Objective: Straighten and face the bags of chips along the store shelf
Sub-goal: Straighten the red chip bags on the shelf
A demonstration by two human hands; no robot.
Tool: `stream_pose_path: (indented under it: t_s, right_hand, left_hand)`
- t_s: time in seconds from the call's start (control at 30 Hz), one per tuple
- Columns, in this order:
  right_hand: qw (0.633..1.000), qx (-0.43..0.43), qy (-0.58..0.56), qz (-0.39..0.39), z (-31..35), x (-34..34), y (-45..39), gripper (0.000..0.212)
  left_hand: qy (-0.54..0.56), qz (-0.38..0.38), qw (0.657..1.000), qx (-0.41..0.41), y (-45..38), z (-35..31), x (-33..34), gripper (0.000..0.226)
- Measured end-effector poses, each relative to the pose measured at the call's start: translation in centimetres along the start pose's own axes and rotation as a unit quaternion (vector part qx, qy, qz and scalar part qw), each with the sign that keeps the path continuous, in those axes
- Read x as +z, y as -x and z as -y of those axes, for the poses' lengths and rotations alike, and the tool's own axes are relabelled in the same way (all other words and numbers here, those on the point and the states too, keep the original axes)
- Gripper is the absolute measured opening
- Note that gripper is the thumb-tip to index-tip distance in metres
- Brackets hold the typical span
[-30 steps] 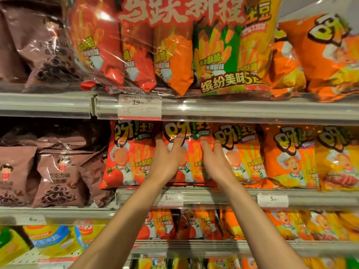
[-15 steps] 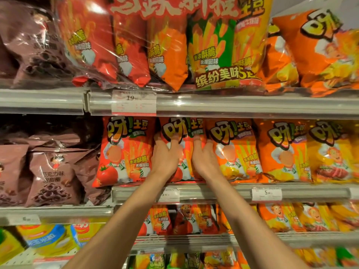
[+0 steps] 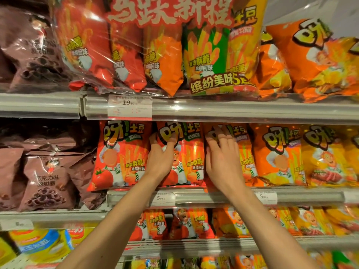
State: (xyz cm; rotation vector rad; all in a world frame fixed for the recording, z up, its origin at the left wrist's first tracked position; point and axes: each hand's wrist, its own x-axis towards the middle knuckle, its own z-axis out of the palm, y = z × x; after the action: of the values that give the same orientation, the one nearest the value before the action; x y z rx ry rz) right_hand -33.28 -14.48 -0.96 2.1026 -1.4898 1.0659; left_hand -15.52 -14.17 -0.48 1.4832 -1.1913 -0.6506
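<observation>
Brown snack bags (image 3: 45, 179) printed with dark rings crowd the left end of the middle shelf, and more brown bags (image 3: 29, 47) sit at the left end of the top shelf. A white price tag (image 3: 129, 107) reading 19.90 is clipped to the top shelf's front rail (image 3: 252, 110). Two smaller tags (image 3: 162, 198) (image 3: 266, 197) beginning with 5 sit on the middle rail. Yellow-and-blue packs (image 3: 40, 247) lie at the lower left corner.

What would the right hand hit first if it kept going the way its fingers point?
The right hand points up along the orange bag it rests on. Going on, the fingertips would likely meet the bag's top, then the shelf rail above; depth is unclear.
</observation>
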Motion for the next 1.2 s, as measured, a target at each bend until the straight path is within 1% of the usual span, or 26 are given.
stream_pose_path:
  t_s: [0.03, 0.1, 0.13, 0.2, 0.3, 0.37, 0.43, 0.53, 0.63, 0.7, 0.8, 0.9, 0.97, 1.07, 1.13, 1.2]
  right_hand:
    - [0.998, 0.0, 0.061, 0.034, -0.6, 0.0, -0.2, 0.038]
    - [0.988, 0.004, 0.123, 0.094, -1.4, 0.3, 0.0, 0.044]
    - [0.985, 0.003, 0.136, 0.107, -1.8, 0.6, 0.2, 0.047]
    - [0.984, 0.012, 0.141, 0.111, -2.3, 0.9, 0.4, 0.052]
    - [0.987, 0.035, 0.125, 0.095, -2.9, 1.2, 0.0, 0.053]
    - [0.988, 0.045, 0.116, 0.092, -3.0, 1.2, 0.0, 0.054]
    - [0.99, 0.036, 0.109, 0.087, -2.9, 1.3, 0.4, 0.053]
    - [0.992, 0.022, 0.094, 0.084, -3.0, 1.4, 0.8, 0.052]
    - [0.995, 0.04, 0.033, 0.089, -3.1, 1.0, 0.5, 0.054]
    - [0.997, 0.03, 0.002, 0.077, -2.9, 0.5, 0.5, 0.055]
    - [0.996, -0.036, -0.008, 0.078, -1.3, -0.1, 1.0, 0.058]
    - [0.99, -0.081, 0.005, 0.111, 0.0, 0.7, 1.3, 0.062]
    - [0.988, -0.083, 0.031, 0.127, 0.1, 1.4, 1.5, 0.063]
    - [0.989, -0.072, 0.037, 0.127, 0.0, 1.9, 1.6, 0.063]
    - [0.99, -0.069, 0.019, 0.124, 0.2, 1.7, 1.6, 0.063]
    - [0.991, -0.054, -0.026, 0.122, 0.2, 1.4, 1.8, 0.062]
  left_hand:
    - [-0.002, -0.006, 1.0, -0.004, -0.2, -0.1, 0.1, 0.092]
    - [-0.003, -0.019, 1.0, -0.004, -0.4, 0.0, 0.4, 0.095]
    - [-0.002, -0.028, 1.0, -0.001, -0.4, 0.1, 0.6, 0.091]
    - [0.006, -0.042, 0.999, 0.011, -0.3, 0.3, 1.1, 0.081]
    - [0.018, -0.066, 0.997, 0.024, -0.9, 0.5, 1.4, 0.072]
    - [0.013, -0.071, 0.997, 0.027, -1.2, 0.8, 1.4, 0.074]
    - [-0.012, -0.07, 0.997, 0.038, -0.8, 1.0, 1.5, 0.076]
    - [-0.048, -0.071, 0.995, 0.056, -0.2, 0.9, 1.5, 0.074]
    - [-0.048, -0.051, 0.996, 0.055, -0.5, 0.5, 1.3, 0.076]
    - [-0.043, -0.033, 0.997, 0.063, -0.3, 0.7, 0.9, 0.08]
    - [-0.058, -0.017, 0.99, 0.127, 1.6, 1.7, 0.0, 0.073]
    - [-0.125, 0.013, 0.974, 0.188, 2.6, 2.7, -1.1, 0.059]
    - [-0.157, 0.026, 0.97, 0.185, 2.2, 3.1, -1.4, 0.058]
    - [-0.173, 0.035, 0.969, 0.171, 1.8, 2.7, -1.4, 0.06]
    - [-0.166, 0.038, 0.97, 0.173, 2.1, 2.2, -1.7, 0.06]
    - [-0.156, 0.033, 0.97, 0.184, 2.6, 2.0, -2.4, 0.061]
